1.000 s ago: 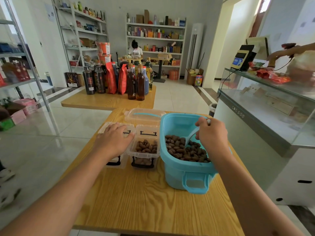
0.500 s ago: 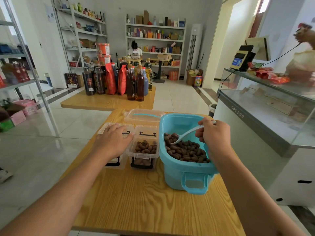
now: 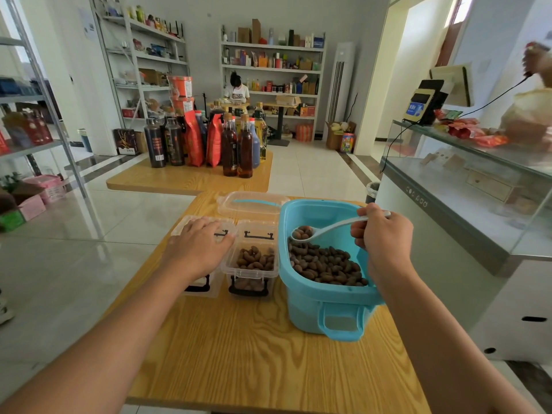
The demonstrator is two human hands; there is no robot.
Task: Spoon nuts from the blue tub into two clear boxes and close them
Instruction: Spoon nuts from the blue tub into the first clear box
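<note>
**Loaded spoon up over the tub, one box part-filled**

The right hand (image 3: 380, 234) grips the handle of a white plastic spoon (image 3: 325, 229), fingers curled round it, and the bowl carries a few brown nuts, raised above the heap inside the big blue plastic tub (image 3: 328, 297). Just left of the tub, touching its wall, sits an open clear plastic box with black clips (image 3: 254, 273), and it already holds a layer of nuts, though it looks well short of full. Left again of that, the second clear box (image 3: 206, 286) lies under the left hand (image 3: 198, 249), which rests flat on top with fingers straight; whether it holds any nuts I cannot tell, the hand covers it. A clear lid with a blue strip (image 3: 252, 203) lies behind the boxes, beyond the tub's far-left corner.

So, by my reading: scooping is under way, filling is unfinished, and closing is not yet done on the open box.

It all stands on a light wooden table (image 3: 268, 354). Beyond the tub, a second wooden table carries dark bottles and red pouches (image 3: 215, 141); white shelving lines the far walls, a glass counter (image 3: 466, 186) runs to the tub's right, pale tiles cover the floor.
</note>
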